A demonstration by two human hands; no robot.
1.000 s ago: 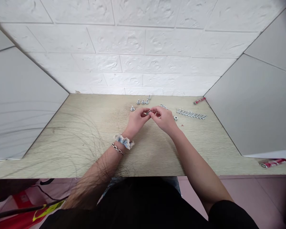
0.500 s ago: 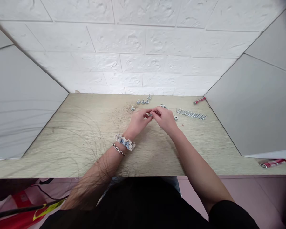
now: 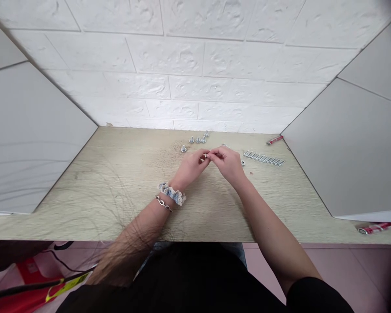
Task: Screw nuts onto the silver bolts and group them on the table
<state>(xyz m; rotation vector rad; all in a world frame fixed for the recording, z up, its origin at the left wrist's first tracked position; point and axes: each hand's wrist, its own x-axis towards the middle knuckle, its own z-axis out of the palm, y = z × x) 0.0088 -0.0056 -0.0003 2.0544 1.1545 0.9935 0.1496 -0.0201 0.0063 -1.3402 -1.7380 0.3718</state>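
Over the middle of the wooden table (image 3: pixel 117 191), my left hand (image 3: pixel 191 166) and my right hand (image 3: pixel 228 163) meet fingertip to fingertip. Both pinch a small silver bolt (image 3: pixel 206 155) between them; whether a nut sits on it is too small to tell. A scrunchie and a chain bracelet circle my left wrist. Several bolts standing on their heads (image 3: pixel 197 140) are just beyond my left hand. A row of bolts lying side by side (image 3: pixel 263 158) is to the right of my right hand.
White panels wall in the table on the left and right, with a white brick wall behind. A red marker (image 3: pixel 274 140) lies at the back right corner, and another red item (image 3: pixel 376 228) near the front right edge. A small washer (image 3: pixel 243 163) peeks from behind my right hand.
Both hands stay together on the bolt with only small finger shifts. The view has tilted slightly.
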